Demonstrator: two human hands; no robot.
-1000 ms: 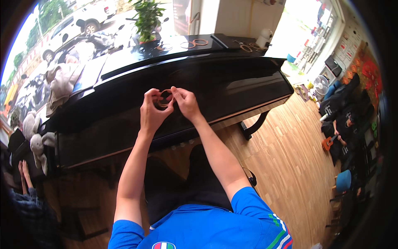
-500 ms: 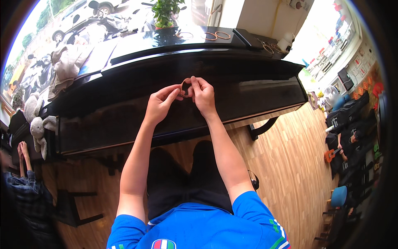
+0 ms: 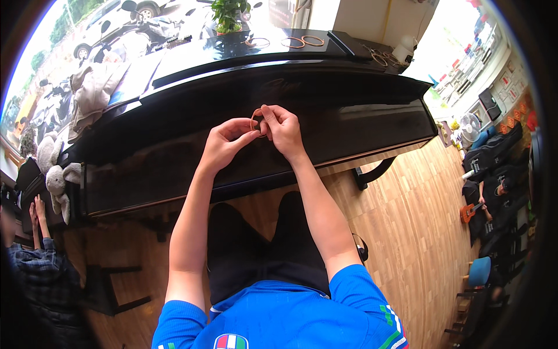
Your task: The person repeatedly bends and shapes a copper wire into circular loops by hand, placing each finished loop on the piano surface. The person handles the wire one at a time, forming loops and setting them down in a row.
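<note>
A small copper-coloured ring of coiled wire [image 3: 252, 120] is held up over the closed front lid of a black upright piano [image 3: 157, 163]. My left hand [image 3: 224, 145] pinches its lower left side between thumb and fingertips. At its upper right, the thumb and fingers of my right hand [image 3: 282, 131] are closed on the same coil. Both hands meet at the ring, so parts of it are hidden behind the fingers. More copper rings [image 3: 292, 42] lie on the piano top, with a bunch of coils [image 3: 381, 57] farther right.
A potted plant [image 3: 226, 16] and a dark flat case [image 3: 349, 45] are on the piano top. Grey cloth [image 3: 96, 87] and a plush rabbit [image 3: 56, 180] are at the left. A person in a plaid shirt [image 3: 40, 270] sits beside me. A black stool [image 3: 110, 288] stands nearby.
The coil has turned slightly between my fingers, and my left fingertips have shifted a little along it. Both hands still hold it. The whole view has tilted slightly.
</note>
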